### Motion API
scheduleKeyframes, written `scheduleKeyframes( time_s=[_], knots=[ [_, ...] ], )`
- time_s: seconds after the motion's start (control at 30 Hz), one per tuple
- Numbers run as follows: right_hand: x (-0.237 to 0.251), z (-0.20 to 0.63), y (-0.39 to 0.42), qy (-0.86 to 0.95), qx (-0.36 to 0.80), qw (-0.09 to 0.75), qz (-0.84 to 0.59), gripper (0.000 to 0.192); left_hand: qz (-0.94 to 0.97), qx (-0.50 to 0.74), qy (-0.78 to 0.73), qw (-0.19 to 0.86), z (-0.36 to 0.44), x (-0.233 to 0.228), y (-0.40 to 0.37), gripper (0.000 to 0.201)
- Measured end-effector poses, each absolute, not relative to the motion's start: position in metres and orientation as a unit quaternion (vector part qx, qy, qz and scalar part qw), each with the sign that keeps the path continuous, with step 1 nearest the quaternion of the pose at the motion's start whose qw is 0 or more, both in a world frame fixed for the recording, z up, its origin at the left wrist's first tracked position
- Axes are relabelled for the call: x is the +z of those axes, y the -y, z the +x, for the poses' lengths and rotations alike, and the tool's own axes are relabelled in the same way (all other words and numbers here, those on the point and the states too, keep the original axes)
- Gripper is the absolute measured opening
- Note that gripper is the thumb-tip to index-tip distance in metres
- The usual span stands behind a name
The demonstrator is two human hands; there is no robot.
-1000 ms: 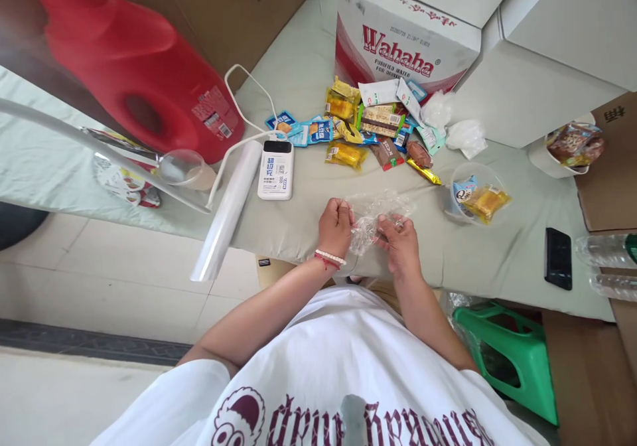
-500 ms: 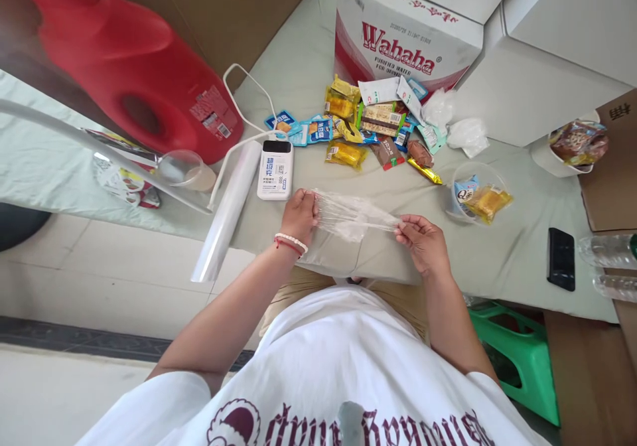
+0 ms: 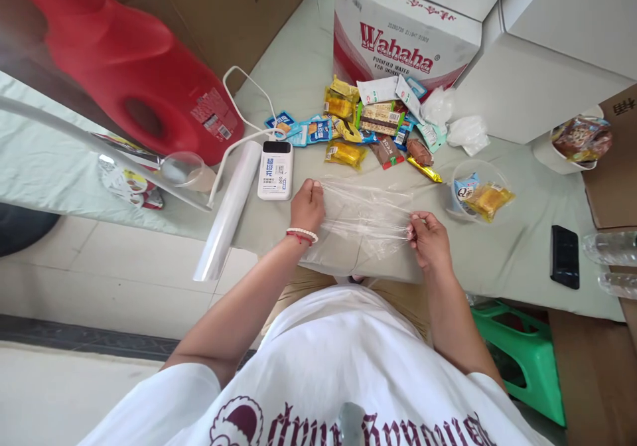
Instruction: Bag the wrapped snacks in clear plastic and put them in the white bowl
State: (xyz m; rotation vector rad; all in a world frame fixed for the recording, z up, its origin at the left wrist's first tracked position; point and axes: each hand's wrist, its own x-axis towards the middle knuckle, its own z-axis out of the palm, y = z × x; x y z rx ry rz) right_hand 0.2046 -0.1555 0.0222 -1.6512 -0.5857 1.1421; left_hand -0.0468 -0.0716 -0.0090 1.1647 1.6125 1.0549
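Left hand (image 3: 308,206) and right hand (image 3: 428,240) are both closed in a pinch on the opposite ends of a sheet of clear plastic film (image 3: 365,217), which is stretched flat between them just above the near edge of the worktop (image 3: 502,253), in front of the person's body. Largest around it is the red jug (image 3: 124,68) at the far left, then the white Wahaha carton (image 3: 403,41) at the back. A roll of clear film (image 3: 227,210) lies left of the left hand, with a white power bank (image 3: 275,169) just beside it. A heap of snack packets (image 3: 373,127) sits between the carton and the film. A clear cup (image 3: 478,194) holding two packets stands right of the film, and a black phone (image 3: 565,257) lies further right.
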Motion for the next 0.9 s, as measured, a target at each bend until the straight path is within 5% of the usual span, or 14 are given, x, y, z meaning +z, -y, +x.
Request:
scheduleKeyframes(
  time_s=[0.13,0.27,0.47,0.6,0.77,0.9],
  knots=[
    [0.026,0.235,0.144,0.299,0.495,0.442,-0.686,0.047,0.484,0.327,-0.643,0.494,-0.061,-0.004,0.069,0.03],
    [0.027,0.239,0.138,0.299,0.511,0.418,-0.689,0.053,0.356,0.337,-0.637,0.595,-0.054,0.008,0.072,0.028],
    [0.024,0.215,0.159,0.322,0.541,0.422,-0.652,0.08,0.311,0.369,-0.631,0.607,-0.043,0.012,0.081,0.029],
    [0.028,0.226,0.17,0.286,0.558,0.445,-0.639,0.067,0.364,0.334,-0.629,0.6,-0.052,0.005,0.076,0.03],
    [0.036,0.246,0.17,0.286,0.6,0.39,-0.637,0.067,0.514,0.301,-0.688,0.415,-0.055,0.0,0.075,0.024],
    [0.034,0.243,0.17,0.314,0.533,0.401,-0.675,0.062,0.623,0.35,-0.681,0.159,-0.046,0.002,0.098,0.047]
  ],
)
